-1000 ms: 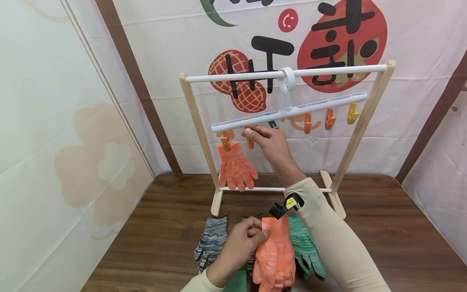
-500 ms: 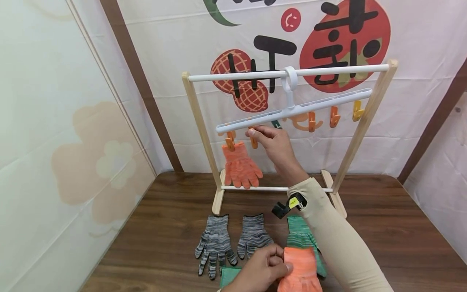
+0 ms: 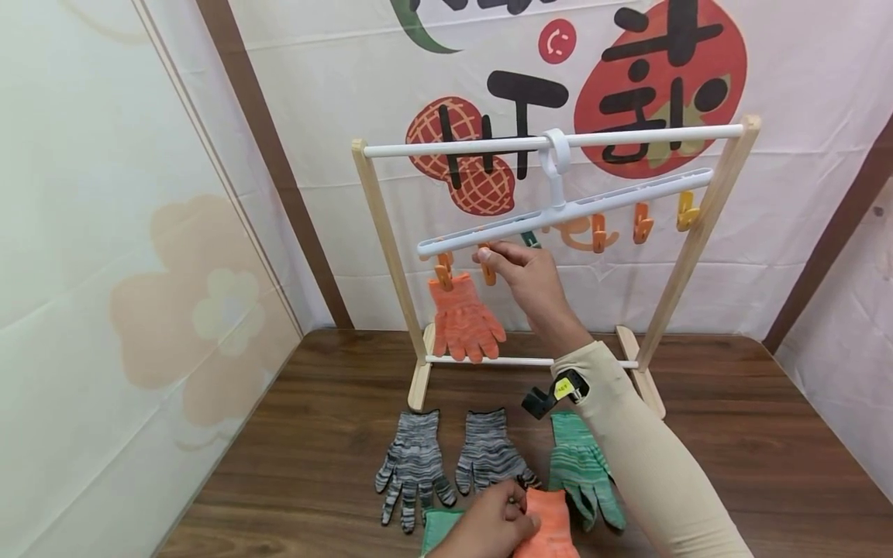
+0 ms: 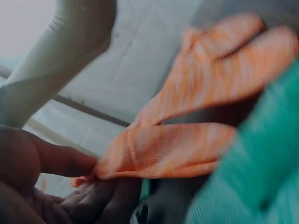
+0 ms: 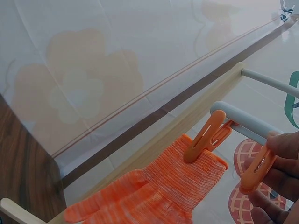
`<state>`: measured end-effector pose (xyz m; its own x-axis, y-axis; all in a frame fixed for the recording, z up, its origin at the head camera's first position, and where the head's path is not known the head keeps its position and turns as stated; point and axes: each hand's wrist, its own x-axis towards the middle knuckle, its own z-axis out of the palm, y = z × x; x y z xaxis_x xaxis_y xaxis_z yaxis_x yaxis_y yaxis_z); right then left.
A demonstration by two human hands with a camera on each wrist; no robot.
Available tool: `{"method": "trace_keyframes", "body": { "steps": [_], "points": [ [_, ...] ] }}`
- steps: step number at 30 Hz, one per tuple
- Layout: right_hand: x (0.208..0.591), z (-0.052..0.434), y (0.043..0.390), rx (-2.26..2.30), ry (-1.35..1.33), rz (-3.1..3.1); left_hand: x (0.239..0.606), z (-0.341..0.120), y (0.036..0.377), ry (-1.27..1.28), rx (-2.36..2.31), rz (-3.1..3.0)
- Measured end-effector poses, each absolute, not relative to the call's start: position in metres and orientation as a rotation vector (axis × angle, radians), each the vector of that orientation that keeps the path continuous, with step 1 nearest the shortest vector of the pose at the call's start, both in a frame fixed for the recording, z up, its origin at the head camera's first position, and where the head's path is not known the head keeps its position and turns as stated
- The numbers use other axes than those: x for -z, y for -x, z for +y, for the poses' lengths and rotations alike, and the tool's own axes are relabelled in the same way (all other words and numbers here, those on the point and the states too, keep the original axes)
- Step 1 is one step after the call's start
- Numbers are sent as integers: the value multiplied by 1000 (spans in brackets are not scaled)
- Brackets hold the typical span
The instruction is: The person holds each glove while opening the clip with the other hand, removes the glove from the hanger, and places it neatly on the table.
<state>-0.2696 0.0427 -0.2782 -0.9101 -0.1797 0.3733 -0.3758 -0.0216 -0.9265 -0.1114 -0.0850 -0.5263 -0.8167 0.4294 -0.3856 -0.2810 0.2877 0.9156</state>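
In the head view my left hand (image 3: 488,525) pinches an orange knit glove (image 3: 549,527) by its cuff, low over the table front. The left wrist view shows that glove (image 4: 159,149) hanging blurred from thumb and fingers. Up at the white hanger (image 3: 628,194), my right hand (image 3: 536,291) holds an orange clothespin (image 3: 488,273) between thumb and fingers. Nothing hangs from this clothespin (image 5: 258,173) in the right wrist view. To its left, another clothespin (image 5: 205,137) grips the cuff of a second orange glove (image 5: 168,186), which dangles from the hanger's lower end.
A wooden rack (image 3: 387,225) bears the tilted hanger. Orange clips (image 3: 598,234), a yellow clip (image 3: 687,211) and a dark green clip (image 3: 530,239) hang along it. Grey striped gloves (image 3: 415,465) and green gloves (image 3: 579,461) lie on the brown table (image 3: 300,465).
My left hand has moved down toward the front with the orange glove, uncovering the second grey glove. The right hand stays at the same clothespin.
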Motion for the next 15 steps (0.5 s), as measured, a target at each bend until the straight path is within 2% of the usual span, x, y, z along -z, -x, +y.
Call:
{"method": "trace_keyframes", "body": {
  "steps": [3,8,12,15],
  "points": [
    [279,43,270,-2058,-591,-2096,550,-89,119,-197,-1455,2135],
    [280,43,272,-2055,-600,-2094,548,-91,116,-265,-1298,2262],
    [282,43,273,-2056,-607,-2089,521,-89,104,-256,-1233,2325],
    [282,42,273,-2061,-605,-2087,483,-85,92,-247,-1138,2417]
  ]
}}
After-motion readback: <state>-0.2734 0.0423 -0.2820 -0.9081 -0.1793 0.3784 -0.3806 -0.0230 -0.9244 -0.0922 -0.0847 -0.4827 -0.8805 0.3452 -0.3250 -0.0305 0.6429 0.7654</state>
